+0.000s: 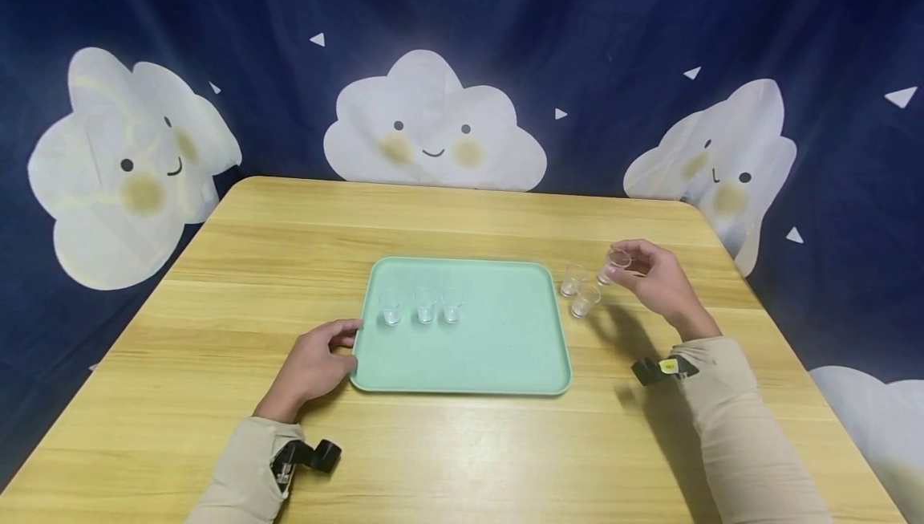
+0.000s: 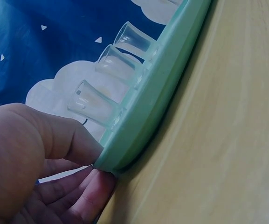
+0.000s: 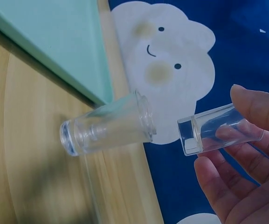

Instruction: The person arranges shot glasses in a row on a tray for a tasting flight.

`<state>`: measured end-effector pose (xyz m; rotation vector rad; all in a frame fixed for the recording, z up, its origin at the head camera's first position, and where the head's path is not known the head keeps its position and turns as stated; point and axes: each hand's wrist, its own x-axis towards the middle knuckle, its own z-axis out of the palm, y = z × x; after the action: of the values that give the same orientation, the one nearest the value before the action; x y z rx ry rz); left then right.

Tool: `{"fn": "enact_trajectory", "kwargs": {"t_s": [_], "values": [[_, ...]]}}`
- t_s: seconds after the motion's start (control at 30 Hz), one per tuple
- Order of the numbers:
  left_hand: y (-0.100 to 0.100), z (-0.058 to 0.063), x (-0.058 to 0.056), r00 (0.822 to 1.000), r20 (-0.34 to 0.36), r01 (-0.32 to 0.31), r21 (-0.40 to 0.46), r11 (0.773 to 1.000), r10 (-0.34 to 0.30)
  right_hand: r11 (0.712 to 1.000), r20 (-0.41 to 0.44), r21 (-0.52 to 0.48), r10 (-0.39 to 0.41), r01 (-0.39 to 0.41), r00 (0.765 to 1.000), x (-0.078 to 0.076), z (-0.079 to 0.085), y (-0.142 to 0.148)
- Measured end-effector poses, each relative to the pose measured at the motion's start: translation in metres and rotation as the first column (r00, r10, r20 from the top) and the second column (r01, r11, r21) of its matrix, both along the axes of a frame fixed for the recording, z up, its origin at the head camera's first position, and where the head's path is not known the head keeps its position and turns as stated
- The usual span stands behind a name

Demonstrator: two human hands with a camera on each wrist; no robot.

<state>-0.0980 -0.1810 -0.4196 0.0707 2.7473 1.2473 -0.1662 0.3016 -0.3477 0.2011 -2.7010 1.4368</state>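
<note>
My right hand pinches a small clear shot glass between thumb and fingers, lifted above the table just right of the tray. Two more clear shot glasses stand upright beside it on the table, a front one and a back one. My left hand grips the left edge of a mint-green tray, with the thumb and fingers at its rim. On the tray's left half, three shot glasses stand upright in a row: a left one, a middle one and a right one.
The tray lies flat on a light wooden table. Behind the table's far edge hangs a dark blue curtain with white smiling clouds. A black wrist camera is strapped to the left sleeve, another camera to the right.
</note>
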Motion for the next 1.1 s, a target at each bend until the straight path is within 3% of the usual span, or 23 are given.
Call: {"fn": "enact_trajectory", "kwargs": {"t_s": [0.6, 0.87, 1.1], "values": [[0.000, 0.000, 0.000, 1.000, -0.004, 0.005, -0.006, 1.000, -0.005, 0.998, -0.055, -0.050, 0.045, -0.048, 0.997, -0.002, 0.002, -0.020], [-0.001, 0.000, 0.000, 1.000, -0.008, 0.006, -0.017, 1.000, -0.006, 0.991, -0.029, -0.104, 0.076, -0.079, 0.997, -0.004, 0.000, -0.031], [0.000, 0.000, 0.000, 1.000, -0.005, 0.006, -0.016, 1.000, -0.006, 0.990, -0.016, -0.094, 0.102, -0.103, 0.995, -0.007, -0.005, -0.042]]}}
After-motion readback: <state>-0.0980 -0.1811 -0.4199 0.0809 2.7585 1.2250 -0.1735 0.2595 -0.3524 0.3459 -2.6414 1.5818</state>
